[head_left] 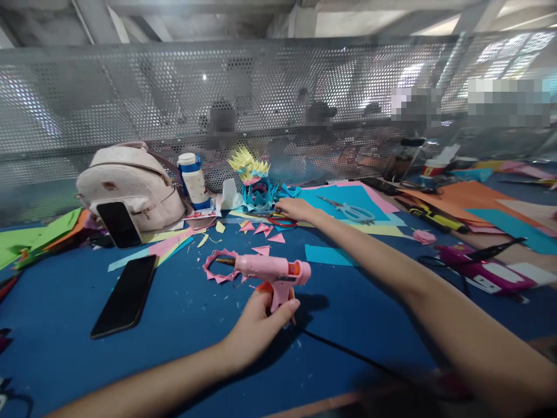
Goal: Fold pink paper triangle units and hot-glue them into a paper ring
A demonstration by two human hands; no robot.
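Observation:
My left hand [256, 319] is wrapped around the handle of a pink hot glue gun [265, 268], whose nozzle points left. Behind the nozzle lies a ring of pink zigzag-cut paper [209, 273]. My right hand [296, 209] reaches to the far side of the table, fingers bent down and together; what they grip, if anything, is hidden. Close beneath it are red-handled scissors [284, 222]. Just left of that hand stands a spiky paper craft, with a blue base [257, 198] and a yellow top [244, 161]. Small pink paper triangles [263, 229] are scattered in front.
A black phone [126, 296] lies at left; another phone [118, 223] leans on a white backpack [130, 180]. Beyond are a bottle [194, 183] and light-blue scissors [354, 213] on blue paper [335, 197]. A magenta glue gun [491, 270] lies right. The black cord [348, 350] trails right.

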